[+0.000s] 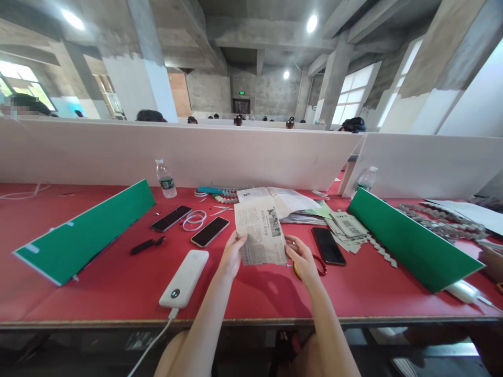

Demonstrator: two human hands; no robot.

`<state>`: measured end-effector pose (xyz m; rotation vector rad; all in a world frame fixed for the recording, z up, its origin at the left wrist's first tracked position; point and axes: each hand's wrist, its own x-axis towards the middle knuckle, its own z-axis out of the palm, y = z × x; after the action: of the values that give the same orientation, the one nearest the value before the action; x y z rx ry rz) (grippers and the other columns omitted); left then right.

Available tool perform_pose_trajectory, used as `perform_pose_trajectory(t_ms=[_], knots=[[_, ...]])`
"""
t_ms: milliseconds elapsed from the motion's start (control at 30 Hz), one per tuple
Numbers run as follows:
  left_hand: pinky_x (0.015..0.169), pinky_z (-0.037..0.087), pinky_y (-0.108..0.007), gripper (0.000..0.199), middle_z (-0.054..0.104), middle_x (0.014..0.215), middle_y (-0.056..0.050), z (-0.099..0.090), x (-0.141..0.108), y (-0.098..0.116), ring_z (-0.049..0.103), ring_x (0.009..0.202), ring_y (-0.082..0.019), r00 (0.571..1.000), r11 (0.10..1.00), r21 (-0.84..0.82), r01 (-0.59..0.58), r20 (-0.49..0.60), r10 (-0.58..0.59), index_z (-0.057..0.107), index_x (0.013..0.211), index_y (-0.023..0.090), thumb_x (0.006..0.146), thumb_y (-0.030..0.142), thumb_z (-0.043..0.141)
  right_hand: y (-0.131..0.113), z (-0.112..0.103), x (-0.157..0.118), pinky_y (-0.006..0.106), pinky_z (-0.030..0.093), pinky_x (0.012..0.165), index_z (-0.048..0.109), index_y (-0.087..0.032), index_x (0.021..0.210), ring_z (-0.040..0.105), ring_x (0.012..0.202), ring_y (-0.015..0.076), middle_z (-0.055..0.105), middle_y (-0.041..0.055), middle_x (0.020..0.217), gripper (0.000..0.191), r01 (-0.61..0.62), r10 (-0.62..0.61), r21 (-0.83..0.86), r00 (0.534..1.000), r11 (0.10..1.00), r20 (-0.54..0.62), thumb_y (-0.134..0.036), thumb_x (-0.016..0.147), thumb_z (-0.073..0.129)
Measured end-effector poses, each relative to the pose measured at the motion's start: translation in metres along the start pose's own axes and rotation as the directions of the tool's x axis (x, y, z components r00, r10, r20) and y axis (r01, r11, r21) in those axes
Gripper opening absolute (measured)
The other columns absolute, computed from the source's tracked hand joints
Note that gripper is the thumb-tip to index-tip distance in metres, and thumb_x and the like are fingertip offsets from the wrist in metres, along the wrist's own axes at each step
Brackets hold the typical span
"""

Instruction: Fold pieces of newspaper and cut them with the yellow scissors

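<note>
Between my two hands a piece of newspaper (259, 235) is held up above the red table. My left hand (232, 254) pinches its left edge, thumb on the front. On the right edge, low down, my right hand (302, 255) grips the sheet with thumb and fingers. Under my right hand lie scissors with red and yellow handles (322, 266), partly hidden. Behind the sheet is a stack of papers (296, 201). A black phone (329, 246) rests just right of my right hand, and another phone (210, 232) lies left of my left hand.
A white power bank (184, 280) with a cable sits front left. Green dividers (90, 228) stand on both sides. Cut newspaper pieces (348, 228) and a folded paper chain (383, 251) lie at right. A water bottle (165, 179) stands before the white partition (196, 152).
</note>
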<state>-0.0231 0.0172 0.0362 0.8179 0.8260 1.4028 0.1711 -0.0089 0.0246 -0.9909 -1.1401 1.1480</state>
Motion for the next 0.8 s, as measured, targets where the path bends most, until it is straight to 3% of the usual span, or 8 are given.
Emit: perform_pose_trajectory(t_ms=[133, 233, 300, 367, 433, 500, 533, 800], knots=[[0.082, 0.044, -0.032, 0.045, 0.064, 0.101, -0.009, -0.002, 0.005, -0.004, 0.060, 0.094, -0.023, 0.998, 0.997, 0.059, 0.059, -0.019, -0.058, 0.054, 0.105, 0.015, 0.068, 0.038, 0.065, -0.004, 0.001, -0.004, 0.023, 0.043, 0.058, 0.062, -0.018, 0.086, 0.056, 0.061, 0.0125, 0.063, -0.0001, 0.069, 0.028, -0.088, 0.081, 0.056, 0.990, 0.995, 0.115, -0.034, 0.063, 0.068], [0.090, 0.040, -0.037, 0.060, 0.055, 0.118, -0.013, -0.003, 0.006, -0.010, 0.055, 0.105, -0.024, 0.988, 0.912, 0.410, 0.028, -0.151, 0.037, 0.033, 0.128, 0.018, 0.075, 0.038, 0.057, -0.002, 0.002, -0.005, 0.023, 0.043, 0.057, 0.059, -0.017, 0.070, 0.055, 0.057, 0.0114, 0.061, -0.0015, 0.062, 0.020, -0.220, 0.214, 0.029, 0.968, 0.975, 0.134, -0.033, 0.061, 0.067], [0.099, 0.032, -0.041, 0.065, 0.042, 0.132, -0.014, -0.004, 0.001, -0.013, 0.043, 0.120, -0.026, 0.974, 0.680, 0.728, -0.086, -0.082, 0.211, 0.027, 0.133, 0.020, 0.077, 0.037, 0.055, 0.003, 0.001, -0.004, 0.022, 0.043, 0.055, 0.056, -0.017, 0.067, 0.055, 0.054, 0.0106, 0.059, -0.0027, 0.059, 0.016, -0.302, 0.304, -0.031, 0.948, 0.953, 0.092, -0.030, 0.061, 0.064], [0.105, 0.022, -0.043, 0.065, 0.034, 0.139, -0.012, -0.007, -0.007, -0.016, 0.030, 0.129, -0.028, 0.965, 0.387, 0.890, -0.241, 0.178, 0.193, 0.031, 0.133, 0.022, 0.076, 0.040, 0.056, 0.010, -0.001, -0.003, 0.022, 0.042, 0.052, 0.056, -0.017, 0.067, 0.054, 0.052, 0.0107, 0.058, -0.0029, 0.055, 0.013, -0.361, 0.368, -0.108, 0.928, 0.926, 0.059, -0.027, 0.060, 0.061], [0.106, 0.021, -0.042, 0.075, 0.032, 0.142, -0.010, -0.009, -0.017, -0.019, 0.025, 0.131, -0.028, 0.911, 0.239, 0.891, -0.386, 0.409, -0.055, 0.029, 0.135, 0.024, 0.072, 0.049, 0.060, 0.016, -0.003, -0.003, 0.023, 0.042, 0.050, 0.057, -0.016, 0.067, 0.054, 0.050, 0.0116, 0.057, -0.0028, 0.052, 0.012, -0.394, 0.406, -0.159, 0.913, 0.905, 0.044, -0.023, 0.057, 0.060], [0.105, 0.024, -0.040, 0.094, 0.025, 0.145, -0.009, -0.012, -0.026, -0.023, 0.022, 0.133, -0.028, 0.836, 0.196, 0.867, -0.458, 0.495, -0.237, 0.016, 0.140, 0.025, 0.064, 0.056, 0.063, 0.021, -0.004, -0.004, 0.024, 0.043, 0.049, 0.057, -0.016, 0.066, 0.054, 0.049, 0.0125, 0.056, -0.0032, 0.050, 0.012, -0.416, 0.430, -0.173, 0.902, 0.893, 0.047, -0.020, 0.055, 0.058], [0.106, 0.023, -0.040, 0.098, 0.023, 0.146, -0.009, -0.012, -0.030, -0.025, 0.020, 0.133, -0.028, 0.822, 0.163, 0.864, -0.476, 0.503, -0.268, 0.014, 0.141, 0.026, 0.063, 0.057, 0.064, 0.023, -0.005, -0.004, 0.025, 0.044, 0.050, 0.057, -0.016, 0.066, 0.054, 0.048, 0.0130, 0.056, -0.0036, 0.049, 0.012, -0.426, 0.441, -0.177, 0.896, 0.887, 0.051, -0.019, 0.055, 0.058], [0.101, 0.031, -0.035, 0.046, 0.047, 0.134, -0.003, -0.005, -0.030, -0.033, 0.041, 0.121, -0.020, 0.810, -0.035, 0.817, -0.576, 0.564, -0.161, 0.038, 0.132, 0.028, 0.088, 0.042, 0.038, 0.029, -0.006, -0.005, 0.028, 0.050, 0.055, 0.056, -0.017, 0.068, 0.059, 0.053, 0.0157, 0.057, -0.0044, 0.049, 0.015, -0.458, 0.473, -0.194, 0.880, 0.868, 0.039, -0.017, 0.054, 0.059]])
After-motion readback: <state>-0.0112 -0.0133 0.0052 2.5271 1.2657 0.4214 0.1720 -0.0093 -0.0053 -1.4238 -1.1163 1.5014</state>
